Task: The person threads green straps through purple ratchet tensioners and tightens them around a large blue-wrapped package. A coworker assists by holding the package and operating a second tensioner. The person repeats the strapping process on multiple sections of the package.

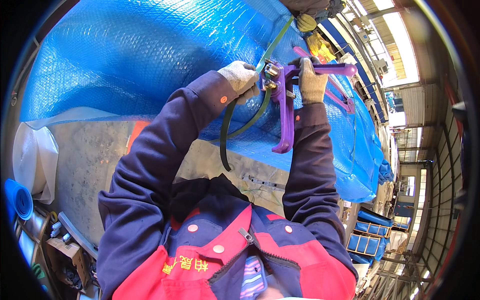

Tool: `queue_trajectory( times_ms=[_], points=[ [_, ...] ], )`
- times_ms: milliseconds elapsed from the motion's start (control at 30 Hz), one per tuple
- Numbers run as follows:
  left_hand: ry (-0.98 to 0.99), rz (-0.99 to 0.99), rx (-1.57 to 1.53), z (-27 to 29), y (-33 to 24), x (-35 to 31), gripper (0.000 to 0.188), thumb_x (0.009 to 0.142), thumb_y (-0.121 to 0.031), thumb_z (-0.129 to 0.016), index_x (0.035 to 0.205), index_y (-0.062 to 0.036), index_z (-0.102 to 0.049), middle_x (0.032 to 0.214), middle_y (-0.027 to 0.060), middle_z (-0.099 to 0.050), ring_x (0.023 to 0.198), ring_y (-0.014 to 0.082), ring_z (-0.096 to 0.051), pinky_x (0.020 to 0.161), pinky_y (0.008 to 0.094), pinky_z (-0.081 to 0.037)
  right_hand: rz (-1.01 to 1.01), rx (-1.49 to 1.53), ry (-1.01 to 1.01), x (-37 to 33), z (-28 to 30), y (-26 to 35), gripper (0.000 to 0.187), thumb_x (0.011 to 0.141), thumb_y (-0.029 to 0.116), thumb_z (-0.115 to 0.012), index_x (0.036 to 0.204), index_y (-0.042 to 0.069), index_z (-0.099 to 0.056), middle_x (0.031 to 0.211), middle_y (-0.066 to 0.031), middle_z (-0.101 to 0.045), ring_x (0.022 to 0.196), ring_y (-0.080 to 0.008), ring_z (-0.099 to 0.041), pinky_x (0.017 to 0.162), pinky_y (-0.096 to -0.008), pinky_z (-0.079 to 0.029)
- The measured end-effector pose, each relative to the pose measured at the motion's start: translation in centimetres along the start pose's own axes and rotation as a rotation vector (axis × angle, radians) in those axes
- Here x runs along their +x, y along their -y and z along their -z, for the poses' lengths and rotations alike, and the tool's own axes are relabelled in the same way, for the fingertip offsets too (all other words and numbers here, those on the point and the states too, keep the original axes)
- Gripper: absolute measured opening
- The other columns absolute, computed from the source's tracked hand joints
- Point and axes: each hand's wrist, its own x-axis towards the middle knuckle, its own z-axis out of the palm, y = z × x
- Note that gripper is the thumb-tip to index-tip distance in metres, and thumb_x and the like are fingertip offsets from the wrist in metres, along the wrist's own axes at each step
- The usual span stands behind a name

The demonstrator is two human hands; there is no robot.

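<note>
A purple hand strapping tensioner [286,112] with metal fittings is held up against a large load wrapped in blue bubble film [140,50]. My right hand [313,82], in a knitted glove, grips the tool near its long side handle. Beside the metal end, my gloved left hand [240,77] has its fingers closed around a green strap [274,47]. This strap runs up over the film to the far edge. Its loose end loops and hangs below my left hand. Another purple long-handled tool [345,102] lies on the film beyond my right wrist.
A white foam roll [32,155] and a blue roll [19,199] stand at the left. Below them is an open cardboard box [65,257]. A yellow bag [321,46] lies at the far edge. Blue-covered stacks [367,232] stand at the right on the concrete floor.
</note>
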Motion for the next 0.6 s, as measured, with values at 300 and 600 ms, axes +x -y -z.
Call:
queue_trajectory(
  times_ms=[300,600],
  points=[
    [0.011,-0.042,0.063,0.0,-0.2,0.1,0.015,0.1,-0.021,-0.061,0.088,-0.0119,-0.062,0.075,0.0019,-0.06,0.05,0.0062,-0.049,0.04,0.0242,-0.037,-0.134,-0.304,0.003,4.9,-0.3,-1.4,0.04,0.092,0.038,-0.062,0.075,0.006,-0.081,0.072,-0.0094,-0.076,0.069,-0.0241,-0.075,0.073,-0.0377,-0.058],
    [0.045,0.039,-0.168,-1.0,-1.3,0.4,0.025,0.1,-0.016,-0.058,0.09,0.005,-0.067,0.068,0.007,-0.06,0.048,0.0127,-0.052,0.04,0.0285,-0.04,-0.062,-0.295,-0.054,3.7,-0.6,-1.2,0.039,0.095,0.04,-0.065,0.084,0.007,-0.083,0.079,-0.0119,-0.079,0.079,-0.0286,-0.077,0.081,-0.0416,-0.057]
  ],
)
